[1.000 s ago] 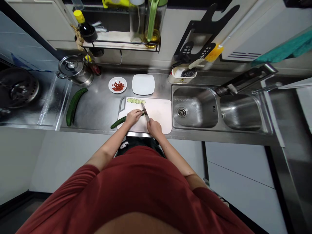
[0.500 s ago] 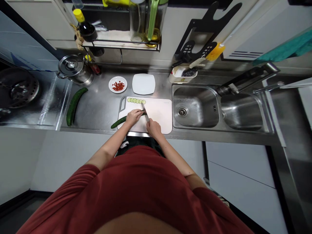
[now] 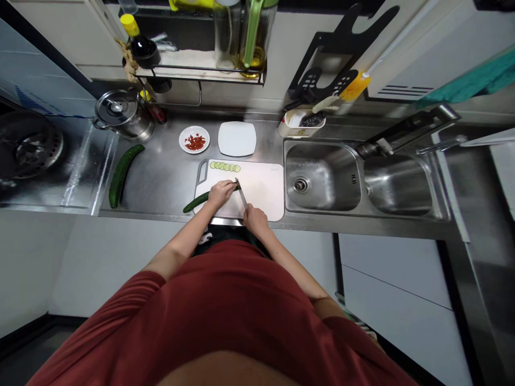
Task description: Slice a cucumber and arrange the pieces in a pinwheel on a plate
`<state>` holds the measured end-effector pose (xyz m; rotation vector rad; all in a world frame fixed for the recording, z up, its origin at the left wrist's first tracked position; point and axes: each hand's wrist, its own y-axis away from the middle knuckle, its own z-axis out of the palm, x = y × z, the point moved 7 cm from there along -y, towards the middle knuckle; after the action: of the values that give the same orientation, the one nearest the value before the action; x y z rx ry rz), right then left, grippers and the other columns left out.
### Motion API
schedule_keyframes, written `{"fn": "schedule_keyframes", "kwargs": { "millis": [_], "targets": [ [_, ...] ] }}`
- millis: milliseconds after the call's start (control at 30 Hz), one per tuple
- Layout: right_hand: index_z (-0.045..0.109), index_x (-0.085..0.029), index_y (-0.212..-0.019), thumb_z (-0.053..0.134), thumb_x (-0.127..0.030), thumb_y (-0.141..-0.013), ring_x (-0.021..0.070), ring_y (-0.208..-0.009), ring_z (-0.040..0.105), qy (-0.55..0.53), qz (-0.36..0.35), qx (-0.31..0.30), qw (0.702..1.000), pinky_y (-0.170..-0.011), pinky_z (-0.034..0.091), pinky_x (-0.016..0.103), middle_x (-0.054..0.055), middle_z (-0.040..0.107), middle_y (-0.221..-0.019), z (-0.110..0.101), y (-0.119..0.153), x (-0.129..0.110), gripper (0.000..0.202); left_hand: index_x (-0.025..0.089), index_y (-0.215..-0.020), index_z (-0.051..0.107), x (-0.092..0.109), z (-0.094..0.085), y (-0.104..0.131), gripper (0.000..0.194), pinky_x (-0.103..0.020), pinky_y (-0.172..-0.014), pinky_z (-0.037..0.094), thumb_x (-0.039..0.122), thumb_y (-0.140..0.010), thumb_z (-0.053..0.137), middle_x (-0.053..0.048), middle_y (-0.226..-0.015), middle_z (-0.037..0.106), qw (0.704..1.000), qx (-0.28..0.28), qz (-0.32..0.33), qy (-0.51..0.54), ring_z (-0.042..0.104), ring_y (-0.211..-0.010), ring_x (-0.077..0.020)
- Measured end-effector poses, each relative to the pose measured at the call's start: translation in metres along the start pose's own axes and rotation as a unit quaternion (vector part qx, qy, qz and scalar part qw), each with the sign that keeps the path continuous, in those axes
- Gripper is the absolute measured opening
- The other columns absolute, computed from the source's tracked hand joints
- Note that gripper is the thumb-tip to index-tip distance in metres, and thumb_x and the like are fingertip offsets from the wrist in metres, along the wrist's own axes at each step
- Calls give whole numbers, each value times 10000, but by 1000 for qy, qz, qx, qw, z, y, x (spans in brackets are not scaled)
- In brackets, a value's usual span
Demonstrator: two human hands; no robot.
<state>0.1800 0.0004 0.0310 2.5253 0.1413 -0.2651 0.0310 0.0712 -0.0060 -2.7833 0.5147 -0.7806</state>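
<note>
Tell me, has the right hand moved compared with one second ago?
Yes. The right hand, holding the knife, has drawn back toward the near edge of the cutting board, away from the cucumber slices.

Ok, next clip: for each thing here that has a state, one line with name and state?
Left hand: pressing down on the cucumber.
Right hand: gripping the knife.
Knife: blade at the cucumber's cut end.
Cucumber: partly sliced, on the cutting board.
Cucumber slices: in a row at the board's far edge.
Second cucumber: whole.
Pot: lidded.
Square plate: bare.
</note>
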Motion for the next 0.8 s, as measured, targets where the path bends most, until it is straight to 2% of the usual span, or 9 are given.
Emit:
{"fn": "schedule_keyframes", "kwargs": {
  "millis": [333, 600, 800],
  "targets": [
    [526, -145, -1150, 346, -203, -960, 264, -964, 653, 0, 0, -4, 1000, -782, 452, 328, 146, 683, -1004, -3, 1, -1, 267, 232, -1037, 705, 1, 0, -2, 293, -313, -842, 485, 330, -960, 439, -60, -1061, 680, 1000, -15, 1, 9, 608, -943, -167],
    [523, -144, -1156, 343, -200, -961, 259, -973, 651, 4, -7, 13, 1000, -793, 456, 331, 147, 681, -1014, -4, -15, -4, 271, 229, -1001, 709, 4, -1, -2, 282, -295, -806, 475, 320, -958, 445, -56, -1013, 684, 1000, -2, 6, -3, 600, -909, -162],
    [522, -137, -1161, 325, -197, -969, 262, -991, 646, -2, -20, 22, 1000, -809, 457, 338, 156, 674, -1029, -12, -27, -13, 282, 229, -1023, 703, 4, -1, -2, 281, -292, -805, 470, 319, -960, 445, -56, -1024, 682, 1000, -10, 3, 6, 591, -918, -162]
  ]
}}
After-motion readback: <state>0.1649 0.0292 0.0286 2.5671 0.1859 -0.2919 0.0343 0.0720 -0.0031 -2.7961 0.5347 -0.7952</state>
